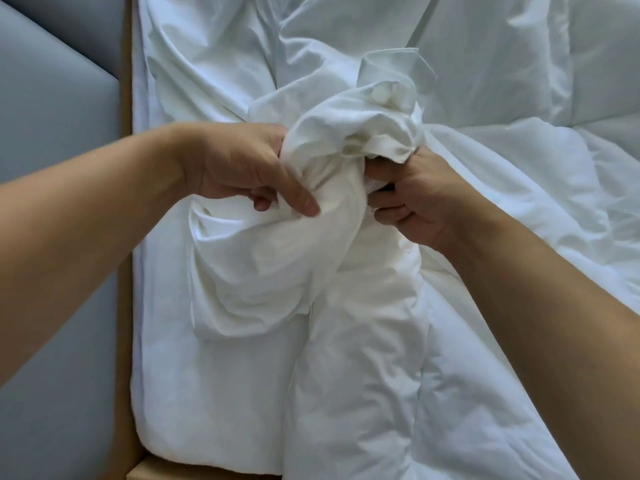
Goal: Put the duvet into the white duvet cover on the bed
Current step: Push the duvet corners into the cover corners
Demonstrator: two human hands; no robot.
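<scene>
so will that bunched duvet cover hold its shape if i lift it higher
Probably floppy: the duvet cover sags in soft folds below the left hand. Likely light: thin cloth crumples small between it and the right hand.

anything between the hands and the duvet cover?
Nothing visible. Left hand and right hand both grip the bunched white fabric directly; its button suggests it is the cover.
</scene>
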